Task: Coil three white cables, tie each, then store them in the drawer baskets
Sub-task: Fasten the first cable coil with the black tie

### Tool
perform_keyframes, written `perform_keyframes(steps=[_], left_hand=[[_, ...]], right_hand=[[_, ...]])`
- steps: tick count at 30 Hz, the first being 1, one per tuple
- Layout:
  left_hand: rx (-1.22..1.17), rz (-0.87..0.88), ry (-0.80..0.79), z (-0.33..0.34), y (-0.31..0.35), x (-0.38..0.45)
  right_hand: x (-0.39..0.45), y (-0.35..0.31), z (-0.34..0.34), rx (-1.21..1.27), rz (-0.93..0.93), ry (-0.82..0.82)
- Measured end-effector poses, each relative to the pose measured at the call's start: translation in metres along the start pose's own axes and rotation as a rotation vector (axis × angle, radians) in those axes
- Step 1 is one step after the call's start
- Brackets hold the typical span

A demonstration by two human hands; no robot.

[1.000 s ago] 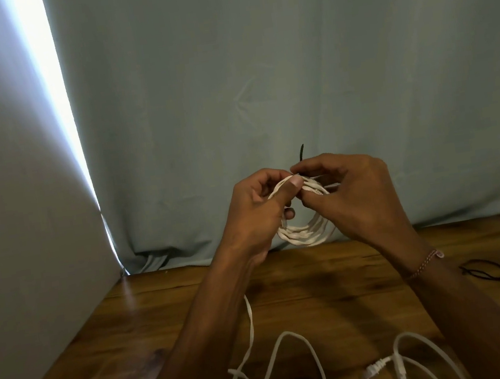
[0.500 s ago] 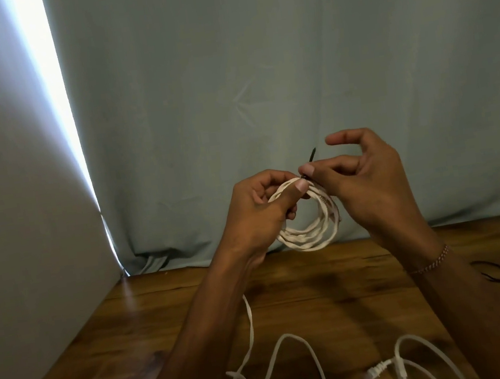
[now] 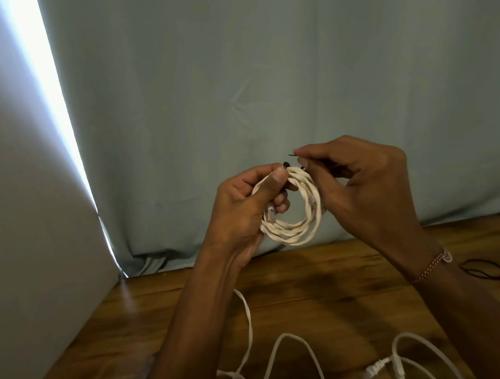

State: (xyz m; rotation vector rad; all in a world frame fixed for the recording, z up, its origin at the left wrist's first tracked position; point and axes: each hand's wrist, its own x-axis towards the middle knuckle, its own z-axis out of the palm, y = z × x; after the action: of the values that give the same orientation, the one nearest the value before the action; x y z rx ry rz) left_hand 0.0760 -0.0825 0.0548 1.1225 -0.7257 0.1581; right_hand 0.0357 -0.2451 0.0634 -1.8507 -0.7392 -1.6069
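Two hands work above the table [image 3: 333, 277]: left hand [image 3: 242, 212] clamps the coil [image 3: 296, 212] so its loops stay stacked, while right hand [image 3: 359, 184] pinches the tie [image 3: 293, 154] to cinch it.

The coiled cable [image 3: 295, 231] is white, its tie [image 3: 292, 155] black. Loose cables [image 3: 265, 365] on the brown wood-grain table [image 3: 333, 280] are white too. Spare ties [image 3: 488, 272] are black. The curtain [image 3: 259, 76] is pale blue-green; the bracelet [image 3: 433, 265] is pink and white.
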Motion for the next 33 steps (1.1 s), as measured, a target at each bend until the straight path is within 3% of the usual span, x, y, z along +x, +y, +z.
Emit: perform_keyframes(steps=[6, 15, 23, 33], left_hand=[[0.018, -0.003, -0.050, -0.005, 0.001, 0.000], [0.042, 0.013, -0.107, -0.006, 0.002, -0.003], [0.083, 0.011, -0.103, -0.005, 0.003, -0.002], [0.128, 0.000, -0.085, -0.003, 0.000, -0.001]], right_hand=[[0.004, 0.001, -0.004, -0.044, -0.080, -0.044], [0.006, -0.004, -0.009, -0.003, -0.027, -0.024], [0.008, 0.004, -0.015, -0.113, -0.225, -0.113], [0.012, 0.009, -0.023, -0.167, -0.274, -0.207]])
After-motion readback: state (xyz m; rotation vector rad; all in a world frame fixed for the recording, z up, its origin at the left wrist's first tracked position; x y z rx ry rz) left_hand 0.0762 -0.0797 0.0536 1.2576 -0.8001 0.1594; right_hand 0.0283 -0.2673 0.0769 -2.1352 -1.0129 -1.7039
